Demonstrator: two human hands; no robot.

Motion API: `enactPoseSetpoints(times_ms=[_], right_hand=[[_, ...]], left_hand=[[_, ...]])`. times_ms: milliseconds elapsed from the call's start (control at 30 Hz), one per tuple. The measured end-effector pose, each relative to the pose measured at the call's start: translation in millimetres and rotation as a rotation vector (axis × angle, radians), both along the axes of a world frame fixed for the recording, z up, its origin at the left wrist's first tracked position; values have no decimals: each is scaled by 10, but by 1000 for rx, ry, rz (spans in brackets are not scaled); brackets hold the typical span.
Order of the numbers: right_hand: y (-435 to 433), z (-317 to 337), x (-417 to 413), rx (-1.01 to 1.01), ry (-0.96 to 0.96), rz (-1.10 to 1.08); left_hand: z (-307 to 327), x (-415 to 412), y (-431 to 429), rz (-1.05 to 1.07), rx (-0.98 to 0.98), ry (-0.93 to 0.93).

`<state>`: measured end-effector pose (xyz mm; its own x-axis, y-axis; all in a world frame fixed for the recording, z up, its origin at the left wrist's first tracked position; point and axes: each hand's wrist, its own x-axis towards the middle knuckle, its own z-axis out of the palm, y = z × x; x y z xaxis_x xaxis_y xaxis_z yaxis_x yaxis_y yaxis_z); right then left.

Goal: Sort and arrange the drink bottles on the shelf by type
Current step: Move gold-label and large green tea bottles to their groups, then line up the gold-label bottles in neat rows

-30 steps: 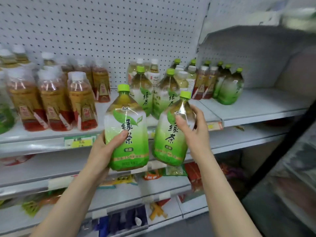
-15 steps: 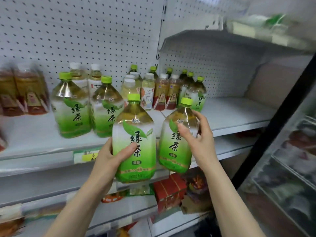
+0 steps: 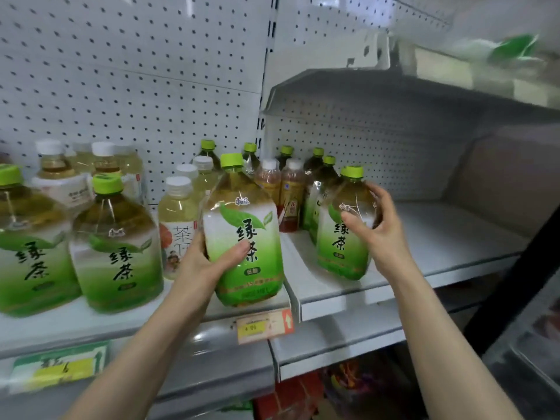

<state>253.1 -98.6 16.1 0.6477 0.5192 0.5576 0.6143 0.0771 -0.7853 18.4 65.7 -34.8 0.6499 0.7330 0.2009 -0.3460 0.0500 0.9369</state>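
My left hand (image 3: 212,262) grips a big green-tea bottle (image 3: 242,237) with a green cap, tilted slightly at the right end of the left shelf (image 3: 121,325). My right hand (image 3: 378,228) holds a second green-tea bottle (image 3: 342,237) on the front of the right shelf (image 3: 454,247). Two more big green-tea bottles (image 3: 118,250) stand at the left. Behind are pale tea bottles with white caps (image 3: 178,219), two red-labelled brown tea bottles (image 3: 291,195) and several dark green-capped bottles (image 3: 318,171).
A white pegboard (image 3: 136,71) backs both shelves. An upper shelf (image 3: 424,86) overhangs the right bay. Price tags (image 3: 263,325) hang on the shelf edge. Lower shelves hold packaged goods (image 3: 303,395). A dark post (image 3: 515,283) stands at the right.
Both hands carried their green-tea bottles up and rightward onto the shelf level; the view swung right, so the red-labelled big bottles at the left left the frame.
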Motion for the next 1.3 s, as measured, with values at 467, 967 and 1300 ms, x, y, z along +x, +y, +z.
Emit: enactPoseSetpoints(times_ms=[467, 967, 1300], right_hand=[[-122, -55, 943, -314, 129, 381], [1589, 366, 206, -309, -90, -104], [1630, 245, 168, -481, -280, -300]], left_hand=[[-279, 697, 101, 184, 26, 124], [-284, 541, 149, 287, 304, 330], [-317, 630, 255, 464, 407, 445]])
